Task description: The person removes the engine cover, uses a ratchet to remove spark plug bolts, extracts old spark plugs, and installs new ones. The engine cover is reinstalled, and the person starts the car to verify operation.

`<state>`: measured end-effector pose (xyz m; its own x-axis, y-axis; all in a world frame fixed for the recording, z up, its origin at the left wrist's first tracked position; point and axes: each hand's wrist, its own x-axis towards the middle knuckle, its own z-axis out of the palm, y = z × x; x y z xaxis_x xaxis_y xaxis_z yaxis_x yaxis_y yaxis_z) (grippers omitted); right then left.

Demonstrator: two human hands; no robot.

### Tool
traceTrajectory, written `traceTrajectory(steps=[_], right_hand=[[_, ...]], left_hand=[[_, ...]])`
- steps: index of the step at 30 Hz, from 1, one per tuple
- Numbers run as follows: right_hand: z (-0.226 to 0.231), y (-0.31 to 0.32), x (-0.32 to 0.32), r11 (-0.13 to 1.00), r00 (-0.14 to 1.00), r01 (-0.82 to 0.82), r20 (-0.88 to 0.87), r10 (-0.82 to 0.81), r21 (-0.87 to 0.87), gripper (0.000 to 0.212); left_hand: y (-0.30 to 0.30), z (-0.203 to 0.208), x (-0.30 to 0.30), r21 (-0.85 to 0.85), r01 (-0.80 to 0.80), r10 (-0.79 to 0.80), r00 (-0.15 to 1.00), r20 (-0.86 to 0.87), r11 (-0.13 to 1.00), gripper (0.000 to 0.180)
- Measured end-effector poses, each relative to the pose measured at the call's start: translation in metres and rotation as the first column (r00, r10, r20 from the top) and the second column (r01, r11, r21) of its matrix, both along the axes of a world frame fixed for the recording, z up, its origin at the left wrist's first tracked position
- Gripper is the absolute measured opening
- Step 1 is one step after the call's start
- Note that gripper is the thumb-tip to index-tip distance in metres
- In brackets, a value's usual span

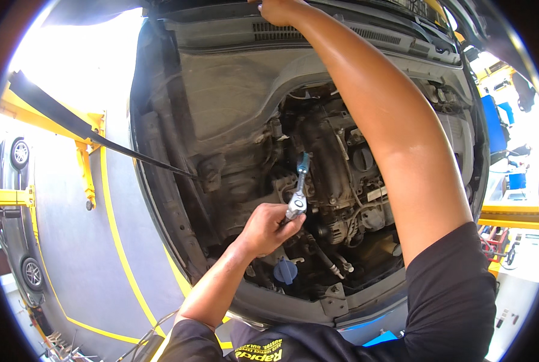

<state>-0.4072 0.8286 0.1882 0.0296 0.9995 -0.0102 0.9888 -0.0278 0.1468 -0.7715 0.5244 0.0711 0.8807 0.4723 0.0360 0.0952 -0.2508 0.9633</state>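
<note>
My left hand point(268, 228) is closed around the head end of a chrome ratchet point(296, 205) above the open engine bay. An extension bar leads from the ratchet toward the engine, with a blue-green socket point(304, 161) at its far end. That socket is beside the dark engine cover point(323, 160); whether it sits on a fastener cannot be made out. My right arm stretches across the bay to the far side, where my right hand point(279, 11) is at the top edge of the picture, beyond the cowl vent point(278, 30). Its fingers are mostly cut off.
A black prop rod point(142, 158) slants in from the left. Near the front are a blue reservoir cap point(285, 271) and the front crossmember point(372, 292). A black oil filler cap point(362, 160) sits on the engine. Yellow lift arms point(85, 175) and another car point(19, 223) stand at left.
</note>
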Motion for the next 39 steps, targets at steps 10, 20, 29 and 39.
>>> traceTrajectory(steps=[10,20,29,39], right_hand=[[0.016,-0.043,0.028,1.000,0.931,0.006,-0.363,-0.014,-0.024,0.042],[0.009,-0.046,0.057,0.998,0.896,-0.066,-0.440,0.056,-0.009,0.043],[-0.041,-0.049,0.027,0.882,0.937,0.227,-0.339,-0.082,0.414,0.050],[0.031,-0.196,0.079,0.715,0.139,0.670,-0.980,0.141,0.198,0.044]], left_hand=[[0.000,0.012,-0.001,-0.002,0.017,-0.017,0.999,0.042,1.000,0.033],[0.000,0.017,0.001,-0.052,0.059,-0.063,0.995,-0.080,0.997,0.028],[0.000,0.015,0.001,-0.095,0.017,-0.023,0.997,-0.068,0.995,0.029],[0.089,0.202,0.071,0.244,-0.080,0.062,0.995,0.080,0.967,0.044]])
